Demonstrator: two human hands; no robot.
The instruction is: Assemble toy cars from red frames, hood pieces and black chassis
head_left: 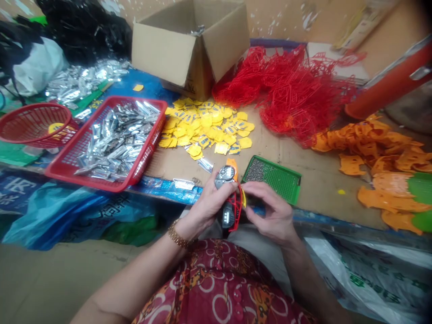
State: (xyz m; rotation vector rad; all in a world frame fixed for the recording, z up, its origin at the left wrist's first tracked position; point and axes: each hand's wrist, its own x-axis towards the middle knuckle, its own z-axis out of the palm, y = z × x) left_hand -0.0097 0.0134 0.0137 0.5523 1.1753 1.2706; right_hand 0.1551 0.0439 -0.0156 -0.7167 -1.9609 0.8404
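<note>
My left hand [205, 204] is wrapped round a small toy assembly [229, 198] made of a grey and orange part with a red wire-like frame and a black piece below. My right hand [270, 211] pinches the right side of the same assembly, at a yellow bit by the red frame. Both hands are held over my lap, just in front of the table edge. A gold bracelet [177, 237] sits on my left wrist.
A green tray [290, 182] of tiny metal bits lies just beyond my hands. A red basket [141, 166] of silver pieces is at left, yellow tags [209, 128] in the middle, red frames [290, 90] and orange parts [378, 148] at right, a cardboard box [175, 49] behind.
</note>
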